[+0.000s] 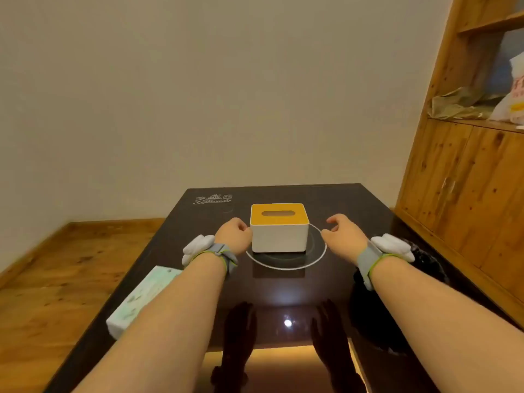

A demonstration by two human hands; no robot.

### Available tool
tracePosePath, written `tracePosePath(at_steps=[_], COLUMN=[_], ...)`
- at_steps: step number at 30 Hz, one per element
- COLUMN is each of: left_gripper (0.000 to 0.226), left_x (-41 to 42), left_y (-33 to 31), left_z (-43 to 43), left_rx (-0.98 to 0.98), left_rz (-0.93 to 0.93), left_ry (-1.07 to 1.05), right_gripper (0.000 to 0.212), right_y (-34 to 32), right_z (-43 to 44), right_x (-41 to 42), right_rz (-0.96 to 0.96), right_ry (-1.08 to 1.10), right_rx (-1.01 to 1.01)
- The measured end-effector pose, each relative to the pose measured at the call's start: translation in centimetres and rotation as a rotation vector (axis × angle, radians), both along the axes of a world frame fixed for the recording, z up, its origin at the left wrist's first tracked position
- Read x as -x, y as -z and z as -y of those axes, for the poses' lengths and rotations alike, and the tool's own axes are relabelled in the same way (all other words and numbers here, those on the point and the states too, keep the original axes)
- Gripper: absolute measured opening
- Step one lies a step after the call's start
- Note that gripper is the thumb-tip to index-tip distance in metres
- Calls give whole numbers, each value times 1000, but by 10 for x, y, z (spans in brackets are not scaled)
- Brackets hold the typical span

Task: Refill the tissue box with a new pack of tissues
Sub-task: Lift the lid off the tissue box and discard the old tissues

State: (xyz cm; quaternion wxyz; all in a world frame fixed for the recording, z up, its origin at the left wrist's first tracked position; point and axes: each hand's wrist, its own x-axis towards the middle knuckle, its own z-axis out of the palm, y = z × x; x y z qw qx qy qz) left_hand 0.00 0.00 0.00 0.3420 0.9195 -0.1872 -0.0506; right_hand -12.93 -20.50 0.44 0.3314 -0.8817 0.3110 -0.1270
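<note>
Lidded tissue box (279, 234), slot showing nothing; left hand (234, 234) touches its side, right hand (344, 232) near, both loosely curled, empty.

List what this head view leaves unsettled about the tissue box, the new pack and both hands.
- Tissue box: its inside is hidden by the yellow lid; the slot shows no tissue.
- Tissue pack: the left forearm covers its right end; print too blurred to read.
- Left hand: fingers curl out of sight, contact with the box unclear.
- Right hand: apart from the box, fingers partly curled.
</note>
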Motion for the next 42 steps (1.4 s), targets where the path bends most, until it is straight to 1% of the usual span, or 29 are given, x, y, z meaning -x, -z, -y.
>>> tracePosePath(at_steps=[2,3,6,7,9,11,12,14,15,18,20,22,24,26,29,32,36,38,39,40,42], left_gripper=[19,26,55,61,65,62,55,40,38,54,53,48,45,43,32,36,35,36,33,30,30], left_x=[-18,-26,-43,-52,-63,-70,-72,-76,-78,-73,-66,-54,-41,-26,0,33,75,94,107,116,131], left_y=[11,17,29,35,43,48,48,49,48,44,43,38,31,22,13,6,15,22,26,30,36], left_z=[11,16,30,37,46,51,53,57,59,64,66,64,57,48,29,10,-16,-27,-35,-40,-49], left_rx=[48,68,162,173,165,153,150,150,160,141,196,273,352,398,445,521,522,490,473,460,445], left_rz=[-61,-97,-221,-262,-320,-334,-315,-299,-307,-322,-307,-279,-251,-260,-268,-227,-205,-208,-221,-228,-227], left_ry=[-49,-77,-151,-169,-171,-126,-108,-92,-84,-58,-70,-90,-131,-162,-182,-224,-219,-208,-205,-201,-186], right_gripper=[48,48,51,52,53,49,46,53,54,48,47,49,50,46,42,45,38,36,34,36,54], right_y=[10,15,23,28,34,42,44,50,52,55,55,55,51,43,30,24,25,29,34,38,54], right_z=[8,11,19,25,28,28,26,24,23,19,15,8,-1,-11,-29,-48,-74,-84,-91,-98,-107], right_x=[-17,-24,-47,-62,-79,-91,-95,-105,-109,-112,-112,-108,-97,-87,-66,-41,2,22,36,47,63], right_rz=[26,32,37,39,34,42,54,65,67,86,119,114,151,182,239,262,295,307,302,304,306], right_ry=[37,44,83,99,110,78,55,31,26,4,14,31,23,9,-39,-55,-78,-76,-73,-69,-62], right_rx=[-77,-115,-224,-266,-335,-382,-397,-445,-462,-518,-547,-523,-488,-464,-411,-402,-413,-430,-436,-435,-455])
